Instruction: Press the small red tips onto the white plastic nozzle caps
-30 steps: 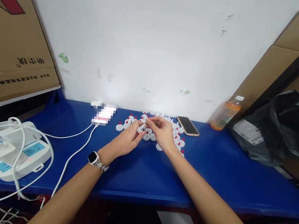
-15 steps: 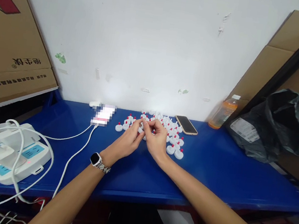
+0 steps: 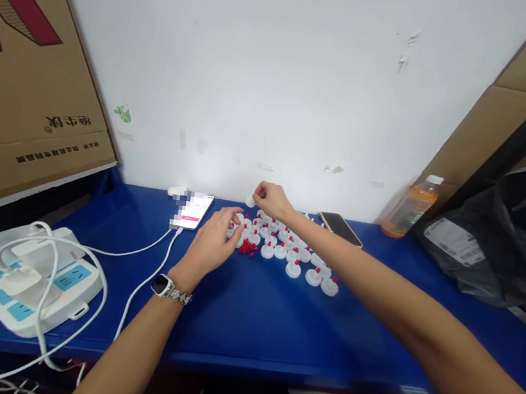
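Observation:
Several small white caps with red tips (image 3: 292,256) lie in a cluster on the blue table (image 3: 252,312). A little heap of loose red pieces (image 3: 247,250) sits at the cluster's left. My left hand (image 3: 211,245), with a watch on its wrist, rests at the cluster's left edge, fingertips on a white cap. My right hand (image 3: 270,199) is raised at the back of the cluster near the wall and pinches one small white cap (image 3: 251,201) between thumb and finger.
A white phone (image 3: 192,209) on a white cable lies left of the caps, a dark phone (image 3: 341,228) to their right. An orange drink bottle (image 3: 409,206) and a black bag (image 3: 505,235) stand at the right. A power strip (image 3: 24,275) sits front left, cardboard boxes at both sides.
My hands have parted: the right hand lifted a white cap toward the back wall, the left stayed low at the cluster. The view shifted left.

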The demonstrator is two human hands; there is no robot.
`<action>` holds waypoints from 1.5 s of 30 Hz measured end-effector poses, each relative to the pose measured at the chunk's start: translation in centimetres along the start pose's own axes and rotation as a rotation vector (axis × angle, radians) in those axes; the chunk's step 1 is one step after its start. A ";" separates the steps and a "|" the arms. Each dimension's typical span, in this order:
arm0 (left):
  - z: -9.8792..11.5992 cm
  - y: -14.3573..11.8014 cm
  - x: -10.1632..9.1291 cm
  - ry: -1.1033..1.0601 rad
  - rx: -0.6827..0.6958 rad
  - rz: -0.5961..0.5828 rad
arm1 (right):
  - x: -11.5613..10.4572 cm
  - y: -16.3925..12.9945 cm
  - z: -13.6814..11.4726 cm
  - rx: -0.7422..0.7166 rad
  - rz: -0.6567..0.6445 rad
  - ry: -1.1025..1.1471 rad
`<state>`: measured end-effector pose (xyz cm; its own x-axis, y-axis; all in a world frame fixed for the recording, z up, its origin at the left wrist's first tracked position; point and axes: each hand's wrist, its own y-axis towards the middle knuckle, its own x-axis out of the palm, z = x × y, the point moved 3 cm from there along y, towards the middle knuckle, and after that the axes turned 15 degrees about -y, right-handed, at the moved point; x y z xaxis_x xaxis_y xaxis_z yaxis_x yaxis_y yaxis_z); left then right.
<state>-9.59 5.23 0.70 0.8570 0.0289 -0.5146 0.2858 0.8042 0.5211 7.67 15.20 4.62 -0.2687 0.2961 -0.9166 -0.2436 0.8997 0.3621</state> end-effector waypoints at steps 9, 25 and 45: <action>0.9 -0.4 0.3 0.080 -0.003 -0.068 | 3.1 2.1 -0.5 -0.081 -0.230 -0.154; 1.1 -0.5 0.9 0.087 -0.030 -0.103 | 4.8 4.2 4.6 0.278 -0.113 -0.239; 1.1 -0.5 0.7 0.053 -0.034 -0.078 | 2.8 3.1 2.8 0.438 -0.043 -0.157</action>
<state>-8.62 4.17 0.83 0.8083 -0.0040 -0.5888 0.3354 0.8250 0.4549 8.77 19.75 2.71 -0.1149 0.2697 -0.9561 0.1735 0.9531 0.2480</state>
